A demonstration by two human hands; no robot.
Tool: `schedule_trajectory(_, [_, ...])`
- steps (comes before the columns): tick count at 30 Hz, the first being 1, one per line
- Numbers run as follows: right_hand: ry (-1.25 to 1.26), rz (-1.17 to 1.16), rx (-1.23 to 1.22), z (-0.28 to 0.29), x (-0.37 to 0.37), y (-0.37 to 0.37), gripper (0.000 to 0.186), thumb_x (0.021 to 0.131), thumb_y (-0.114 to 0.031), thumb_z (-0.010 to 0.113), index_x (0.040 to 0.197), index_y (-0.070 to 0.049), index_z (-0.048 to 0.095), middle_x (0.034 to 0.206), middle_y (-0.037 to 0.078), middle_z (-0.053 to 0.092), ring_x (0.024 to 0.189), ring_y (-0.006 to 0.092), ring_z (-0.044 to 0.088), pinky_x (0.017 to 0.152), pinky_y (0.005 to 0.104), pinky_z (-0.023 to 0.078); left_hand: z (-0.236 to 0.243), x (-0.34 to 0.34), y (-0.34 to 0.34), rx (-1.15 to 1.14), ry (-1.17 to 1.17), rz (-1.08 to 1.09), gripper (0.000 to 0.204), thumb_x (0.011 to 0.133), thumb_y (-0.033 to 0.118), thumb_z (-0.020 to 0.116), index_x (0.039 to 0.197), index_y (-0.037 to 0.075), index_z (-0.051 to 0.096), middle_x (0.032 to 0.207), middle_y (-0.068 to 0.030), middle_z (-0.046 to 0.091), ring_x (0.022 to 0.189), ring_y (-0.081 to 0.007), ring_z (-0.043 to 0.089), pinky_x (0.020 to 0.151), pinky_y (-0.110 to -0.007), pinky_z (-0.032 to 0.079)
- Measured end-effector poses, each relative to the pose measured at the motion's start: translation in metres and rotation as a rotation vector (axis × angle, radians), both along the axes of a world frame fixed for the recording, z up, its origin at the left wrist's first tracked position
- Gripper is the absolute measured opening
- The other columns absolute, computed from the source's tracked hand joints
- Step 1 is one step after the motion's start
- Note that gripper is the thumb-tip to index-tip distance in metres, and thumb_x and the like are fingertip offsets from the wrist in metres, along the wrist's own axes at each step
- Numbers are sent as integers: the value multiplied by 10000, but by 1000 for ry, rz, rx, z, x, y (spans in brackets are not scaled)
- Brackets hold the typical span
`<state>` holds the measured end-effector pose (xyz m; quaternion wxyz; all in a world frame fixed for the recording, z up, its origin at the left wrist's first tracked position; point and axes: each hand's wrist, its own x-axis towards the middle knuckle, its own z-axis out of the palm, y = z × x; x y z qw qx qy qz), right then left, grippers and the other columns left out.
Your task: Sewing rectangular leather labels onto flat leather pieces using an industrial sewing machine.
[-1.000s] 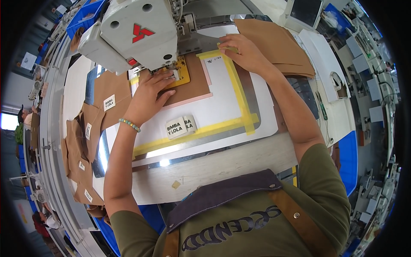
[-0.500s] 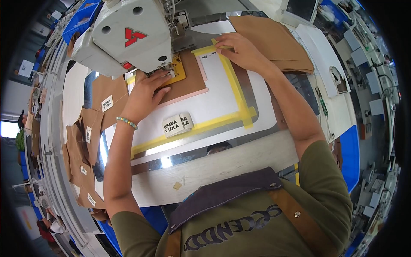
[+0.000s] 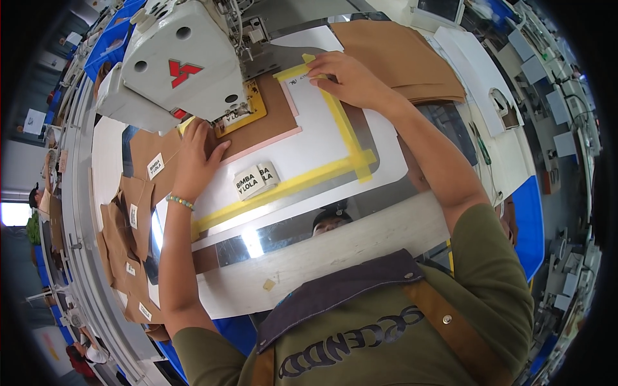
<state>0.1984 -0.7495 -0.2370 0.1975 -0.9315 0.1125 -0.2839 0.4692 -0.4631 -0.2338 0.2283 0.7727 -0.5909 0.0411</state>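
Note:
A brown panel [image 3: 270, 119] lies on a white template [image 3: 328, 138] edged with yellow tape, under the head of a white sewing machine [image 3: 187, 64]. At the needle area a yellow frame plate [image 3: 259, 103] surrounds a white printed label [image 3: 233, 119]. My left hand [image 3: 198, 157] is open at the panel's left part, thumb apart from the fingers, fingertips just left of the plate. My right hand [image 3: 347, 80] rests with parted, bent fingers on the taped far right corner of the template. A small stack of white labels [image 3: 250, 183] sits on the template's near part.
Brown panels bearing white labels [image 3: 135, 219] overlap at the left. A stack of plain brown panels [image 3: 399, 61] lies at the far right. Green-handled snips [image 3: 481, 145] are on the right side of the table. Blue bins [image 3: 529, 225] stand beside the table.
My left hand has drawn back to the left, off the yellow plate, so the label inside it now shows. My right hand stays on the template corner. The whole view has shifted slightly.

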Motion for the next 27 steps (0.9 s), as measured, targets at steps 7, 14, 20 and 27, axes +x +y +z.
schedule_trajectory(7, [125, 162, -4, 16, 3, 21, 277, 1000, -248, 716, 1209, -74, 766, 1385, 96, 682, 1380, 291, 559, 1190, 434, 417, 6, 27, 34, 54, 237, -127, 577, 871, 141, 822, 1411, 35, 647, 1515, -125, 566, 1424, -305, 520, 1205, -409, 389])
schedule_trajectory(14, [259, 224, -142, 76, -21, 49, 324, 996, -323, 676, 1216, -107, 773, 1302, 85, 732, 1256, 297, 644, 1073, 415, 506, -1, 25, 26, 27, 159, -3, 349, 890, 116, 804, 1236, 81, 779, 1277, -68, 697, 1170, -287, 643, 978, -421, 525])
schedule_trajectory(20, [212, -118, -201, 121, -97, 10, 357, 980, -299, 708, 1270, -97, 748, 1376, 98, 700, 1276, 304, 623, 1041, 418, 525, -1, -8, 16, -146, -237, -225, 198, 900, 24, 750, 1094, 43, 784, 1051, -68, 711, 904, -285, 686, 787, -401, 568])
schedule_trajectory(27, [343, -219, -345, 52, -129, -13, 338, 936, -200, 726, 1261, -107, 751, 1396, 81, 682, 1252, 305, 630, 1067, 423, 506, 2, -38, 4, -134, -226, -266, 186, 899, -46, 712, 1072, 11, 752, 970, -103, 671, 914, -300, 672, 792, -415, 558])
